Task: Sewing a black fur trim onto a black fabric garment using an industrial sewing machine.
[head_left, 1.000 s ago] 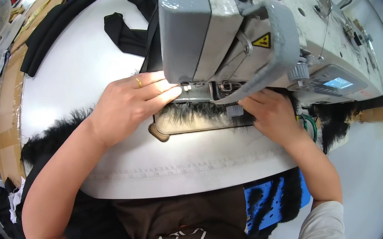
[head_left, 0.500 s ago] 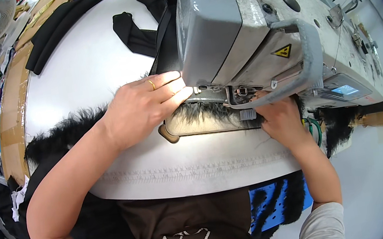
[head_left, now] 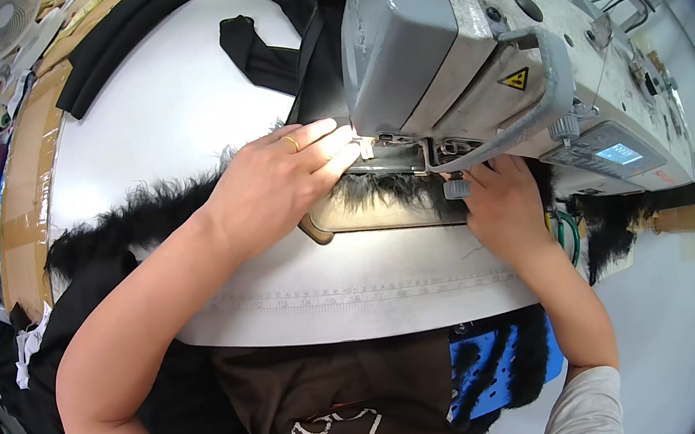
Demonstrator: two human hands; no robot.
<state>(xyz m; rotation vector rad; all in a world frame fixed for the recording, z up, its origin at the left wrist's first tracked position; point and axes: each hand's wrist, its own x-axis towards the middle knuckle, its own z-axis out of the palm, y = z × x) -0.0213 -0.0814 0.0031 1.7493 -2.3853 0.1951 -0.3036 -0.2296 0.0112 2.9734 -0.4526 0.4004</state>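
Just left of the sewing machine (head_left: pixel 398 45), my left hand (head_left: pixel 282 177) lies over black fur trim (head_left: pixel 151 207), its fingers stretched out together toward the presser foot (head_left: pixel 367 148). A ring is on one finger; the thumb is hidden. Dark shaggy hairs spill out along the near side of the sewing line. My right hand (head_left: pixel 504 201) is under the machine's grey bar, right of the foot. Its bent fingers close on the trim there, with their tips partly hidden by the machine. Black fabric (head_left: pixel 315 68) runs back from the foot beside the machine head.
A ruler scale (head_left: pixel 333 296) marks the near edge of the white table (head_left: pixel 161 128). Beneath that edge hangs a blue perforated panel (head_left: pixel 491 376) with black fur on it. Cardboard (head_left: pixel 29 213) borders the left side, near a fan (head_left: pixel 4 26). More black fur (head_left: pixel 609 234) lies right of the machine.
The whole view has shifted slightly. My left hand stays close to the presser foot, and my right hand keeps its place under the bar. The fingers look much the same.
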